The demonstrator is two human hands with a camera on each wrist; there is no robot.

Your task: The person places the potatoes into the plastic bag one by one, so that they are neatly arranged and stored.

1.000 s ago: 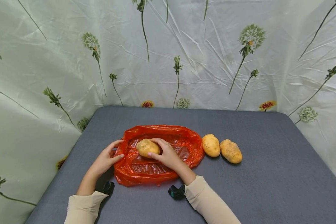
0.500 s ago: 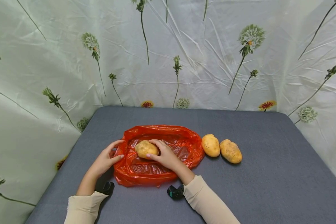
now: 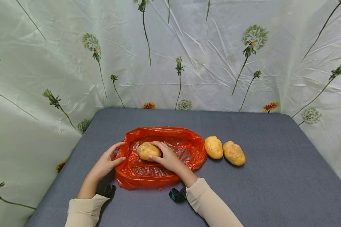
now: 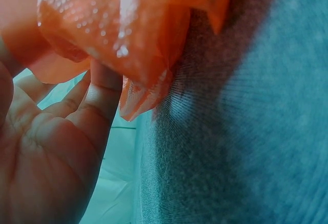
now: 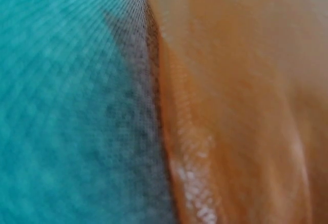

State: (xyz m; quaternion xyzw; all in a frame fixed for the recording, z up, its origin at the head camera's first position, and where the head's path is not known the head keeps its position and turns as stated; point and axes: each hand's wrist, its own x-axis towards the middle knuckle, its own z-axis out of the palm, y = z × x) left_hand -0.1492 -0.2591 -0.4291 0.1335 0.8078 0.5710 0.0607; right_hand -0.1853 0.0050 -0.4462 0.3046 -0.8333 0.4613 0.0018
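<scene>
Your right grip (image 3: 170, 158) holds a potato (image 3: 147, 151) inside the red plastic bag (image 3: 147, 182); your left grip (image 3: 104, 163), loosely spread, touches the bag's left rim. Two more potatoes (image 3: 214, 147) sit to its right.

The surface (image 3: 278, 183) is dark grey. On it lies one red plastic bag (image 3: 147, 182). Two potatoes (image 3: 214, 147) lie beside its right end.

The left sleeve (image 3: 86, 209) and the right sleeve (image 3: 211, 201) are made of plain cream cloth, lightly creased near the cuffs. Behind the left hand (image 3: 105, 161), a compact black wrist camera (image 3: 110, 190) is worn; behind the right hand (image 3: 169, 158), a rounded black camera unit (image 3: 178, 195) is marked with a small green patch and dotted with tiny holes.
</scene>
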